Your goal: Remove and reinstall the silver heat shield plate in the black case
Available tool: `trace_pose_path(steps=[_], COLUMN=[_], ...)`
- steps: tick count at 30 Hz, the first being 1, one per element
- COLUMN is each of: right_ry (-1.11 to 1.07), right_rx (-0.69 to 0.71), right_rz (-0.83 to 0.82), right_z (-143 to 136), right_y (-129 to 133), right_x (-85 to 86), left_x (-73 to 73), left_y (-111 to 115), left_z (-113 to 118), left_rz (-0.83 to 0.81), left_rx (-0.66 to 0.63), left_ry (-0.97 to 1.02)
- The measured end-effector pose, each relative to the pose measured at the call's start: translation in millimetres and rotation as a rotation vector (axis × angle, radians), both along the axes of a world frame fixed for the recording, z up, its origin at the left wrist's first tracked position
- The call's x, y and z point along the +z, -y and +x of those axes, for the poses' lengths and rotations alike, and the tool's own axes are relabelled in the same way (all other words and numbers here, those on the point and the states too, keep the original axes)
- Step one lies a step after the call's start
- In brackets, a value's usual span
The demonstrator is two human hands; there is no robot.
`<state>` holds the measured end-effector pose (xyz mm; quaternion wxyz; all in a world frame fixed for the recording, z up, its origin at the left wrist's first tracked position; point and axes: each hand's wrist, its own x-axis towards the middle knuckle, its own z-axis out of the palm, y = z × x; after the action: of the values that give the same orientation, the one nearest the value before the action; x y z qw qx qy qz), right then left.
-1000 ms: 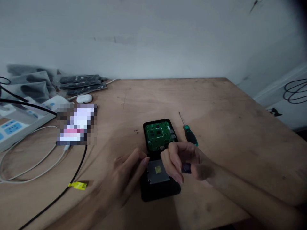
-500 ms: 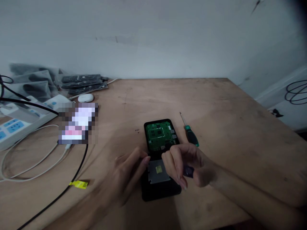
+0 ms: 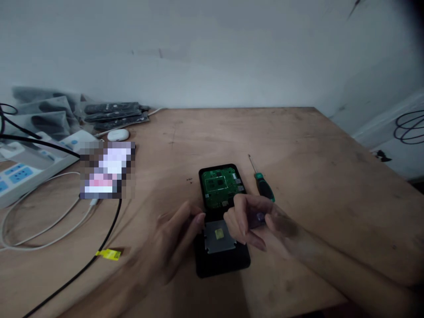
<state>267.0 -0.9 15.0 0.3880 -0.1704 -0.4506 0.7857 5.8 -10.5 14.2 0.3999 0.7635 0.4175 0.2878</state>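
Observation:
A black case half [image 3: 201, 187] holding a green circuit board [image 3: 220, 183] lies flat on the table. Directly below it is the black cover [image 3: 221, 267], with a grey metal plate [image 3: 215, 245] and a small yellowish pad [image 3: 219, 233] on it. My left hand [image 3: 180, 236] pinches at the cover's upper left corner, thumb and forefinger closed. Over the right side of both halves, my right hand [image 3: 255, 216] is curled around a small purple object [image 3: 260, 217], mostly hidden by the fingers; its kind is unclear.
A green and black screwdriver [image 3: 264, 187] lies right of the board. At left are a blurred-out phone [image 3: 109, 170], a white power strip [image 3: 20, 176], a white earbud case [image 3: 118, 135], cables with a yellow tag [image 3: 111, 254], and several bagged black items [image 3: 112, 112].
My right hand has turned and lifted slightly, its fingers loosening, so less of the purple object shows. My left hand has barely shifted. The case halves lie where they were.

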Motion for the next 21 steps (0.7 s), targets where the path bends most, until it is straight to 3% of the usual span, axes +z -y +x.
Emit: trace_pose_path(steps=[4, 8, 11, 21], right_ry=[0.031, 0.092, 0.119, 0.101], right_rx=[0.013, 0.004, -0.043, -0.38], right_rz=[0.023, 0.058, 0.04, -0.007], right_z=[1, 2, 2, -7], right_y=[-2, -3, -1, -1], right_x=[-3.3, -3.1, 1.3, 14.4], left_x=[-2.7, -4.1, -2.2, -1.5], left_y=[0, -11, -21, -18], left_z=[-1, 3, 5, 11], left_rz=[-0.205, -0.609, -0.732, -0.819], left_rx=[0.116, 0.143, 0.113, 0.083], left_ry=[0.176, 0.659, 0.86, 0.895])
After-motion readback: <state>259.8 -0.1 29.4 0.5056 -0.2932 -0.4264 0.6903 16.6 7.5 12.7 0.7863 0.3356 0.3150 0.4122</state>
